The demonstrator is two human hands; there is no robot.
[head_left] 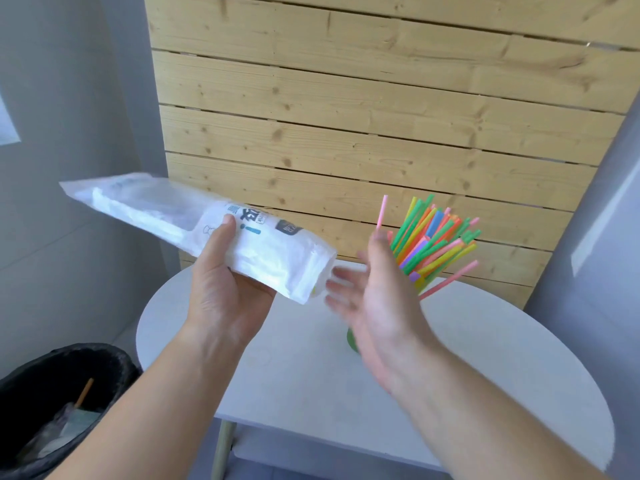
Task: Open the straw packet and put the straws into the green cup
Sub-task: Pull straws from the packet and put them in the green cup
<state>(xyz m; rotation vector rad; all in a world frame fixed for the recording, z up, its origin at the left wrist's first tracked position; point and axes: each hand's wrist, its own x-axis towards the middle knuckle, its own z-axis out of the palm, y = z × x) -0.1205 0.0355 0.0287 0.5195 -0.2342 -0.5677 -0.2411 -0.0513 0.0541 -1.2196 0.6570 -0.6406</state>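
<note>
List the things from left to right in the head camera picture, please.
Black bin → straw packet, held in the left hand → right hand, open and blurred → coloured straws standing above the white table.

Visible items: one plastic packet point(221, 233), one green cup point(350, 338), one bundle of coloured straws point(434, 242) too dense to count, one white table point(485, 358), one black bin point(52, 403), two hands.

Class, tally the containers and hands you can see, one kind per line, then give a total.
Plastic straw packet: 1
Green cup: 1
Black bin: 1
Hands: 2, left hand and right hand
Total: 5
</note>
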